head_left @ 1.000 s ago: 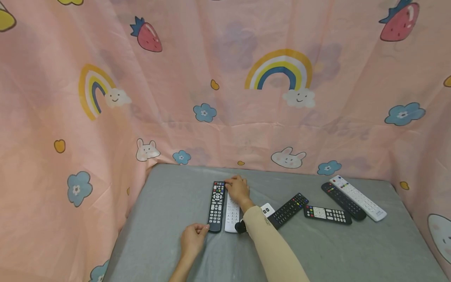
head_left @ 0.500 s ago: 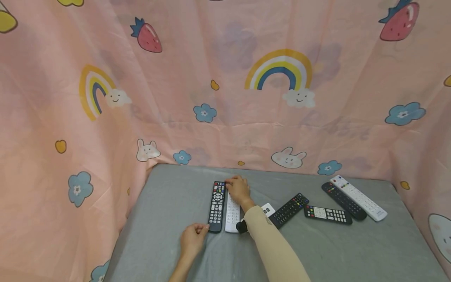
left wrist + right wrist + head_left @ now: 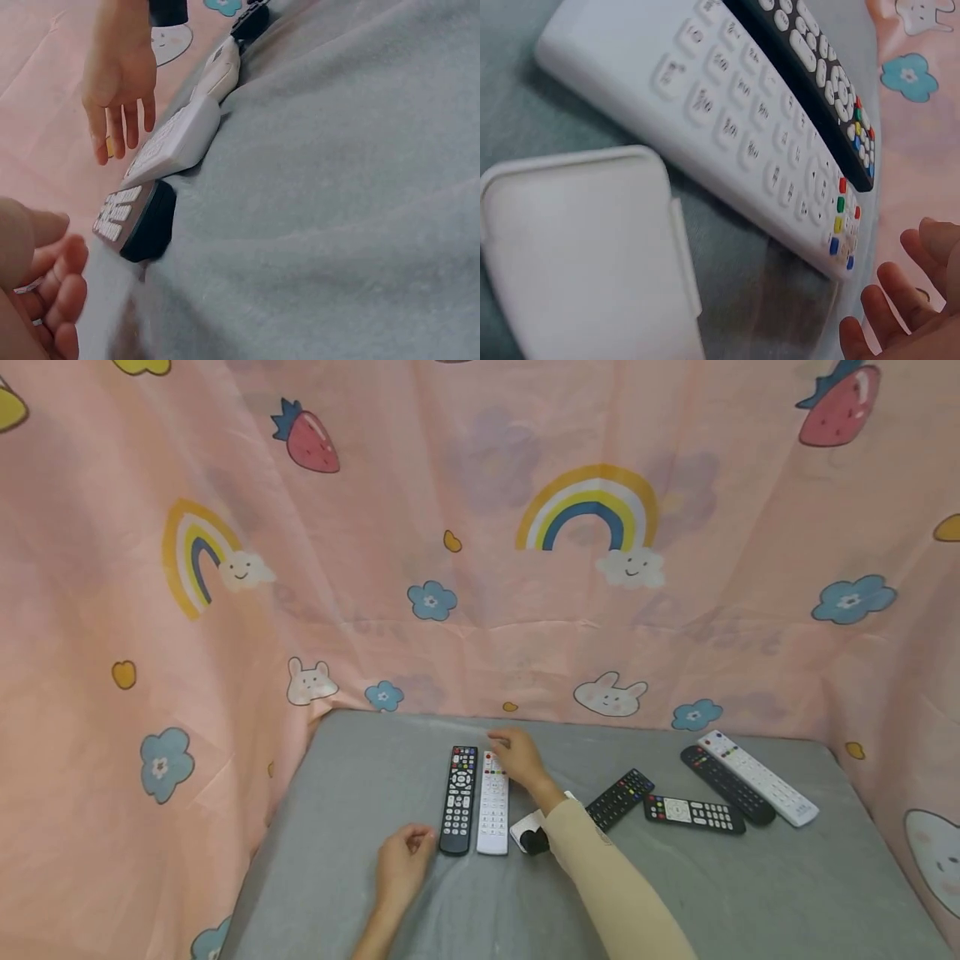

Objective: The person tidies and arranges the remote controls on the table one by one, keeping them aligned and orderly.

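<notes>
"Pink printed curtain (image 3: 360,527) behind, grey cloth-covered table (image 3: 337,777) below. How do the hands sit?"

"Left hand (image 3: 405,864) comes in from seven o'clock on a bare forearm, its fingers loosely curled, thumb a little apart from them, gripping nothing. It is near the button end of the black remote with white keys (image 3: 458,802), between seven and eight o'clock of that remote's middle."

"And the right hand (image 3: 519,760)?"

"Relaxed and spread, nothing held. Its beige sleeve (image 3: 622,893) slants in from five o'clock; the hand is near the far end of the white remote (image 3: 492,814), at one o'clock of its middle."

"Where's that one?"

"Just beside the black one, at three o'clock, nearly parallel. Farther along toward three o'clock lie a short black remote (image 3: 695,815) and a long white remote (image 3: 757,778)."
</notes>
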`<state>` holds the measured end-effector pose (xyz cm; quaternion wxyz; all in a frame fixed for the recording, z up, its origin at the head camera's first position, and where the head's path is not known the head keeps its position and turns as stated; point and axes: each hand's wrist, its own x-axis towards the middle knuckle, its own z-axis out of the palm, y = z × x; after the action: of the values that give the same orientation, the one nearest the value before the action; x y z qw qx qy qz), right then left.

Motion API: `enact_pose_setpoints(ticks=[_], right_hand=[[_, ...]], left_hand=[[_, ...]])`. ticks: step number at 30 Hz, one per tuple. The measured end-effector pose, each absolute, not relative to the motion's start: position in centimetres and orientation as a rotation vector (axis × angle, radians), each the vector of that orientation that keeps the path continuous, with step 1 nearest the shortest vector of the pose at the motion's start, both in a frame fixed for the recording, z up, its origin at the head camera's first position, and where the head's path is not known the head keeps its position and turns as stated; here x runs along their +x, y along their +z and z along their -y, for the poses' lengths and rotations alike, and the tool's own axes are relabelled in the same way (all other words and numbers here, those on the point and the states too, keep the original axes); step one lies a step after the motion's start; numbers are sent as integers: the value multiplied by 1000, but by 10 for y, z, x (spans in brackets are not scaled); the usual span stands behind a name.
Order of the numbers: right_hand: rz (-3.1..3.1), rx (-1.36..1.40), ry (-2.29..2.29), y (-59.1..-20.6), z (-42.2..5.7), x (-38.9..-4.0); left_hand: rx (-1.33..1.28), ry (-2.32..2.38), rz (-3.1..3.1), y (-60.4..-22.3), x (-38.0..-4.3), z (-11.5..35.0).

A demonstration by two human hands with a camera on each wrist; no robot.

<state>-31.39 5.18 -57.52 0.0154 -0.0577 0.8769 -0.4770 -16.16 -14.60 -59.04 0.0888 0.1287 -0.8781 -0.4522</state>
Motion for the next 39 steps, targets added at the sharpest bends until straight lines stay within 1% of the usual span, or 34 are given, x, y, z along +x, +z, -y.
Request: enact_pose_setpoints(ticks=[5,12,16,20,23,27,33,39], right_hand=[[-2752,-240,-1473,-577,-72,-303],[-2736,-277,-1517,-576,-101,-285],[-2795,-263,-1464,-578,-118,-273],[-2897,-226,-1379,-580,-134,-259],[-3025,-265,-1304,-584,-146,-249],[-3166,-311,-1238,-593,-163,-238],[-3187,-285,-1191,-604,-178,-230],[-3158,-232,-1055,-602,-181,-225]], left_hand=[[204,-1391,2598,-590,-163,135],[-91,-1207,2594,-593,-166,118],[-206,-1130,2582,-596,-168,109],[-252,-1066,2588,-598,-171,101],[-287,-1004,2583,-599,-175,95],[-396,-884,2585,-602,-182,86],[-523,-800,2608,-606,-190,77],[-550,-738,2619,-608,-194,73]])
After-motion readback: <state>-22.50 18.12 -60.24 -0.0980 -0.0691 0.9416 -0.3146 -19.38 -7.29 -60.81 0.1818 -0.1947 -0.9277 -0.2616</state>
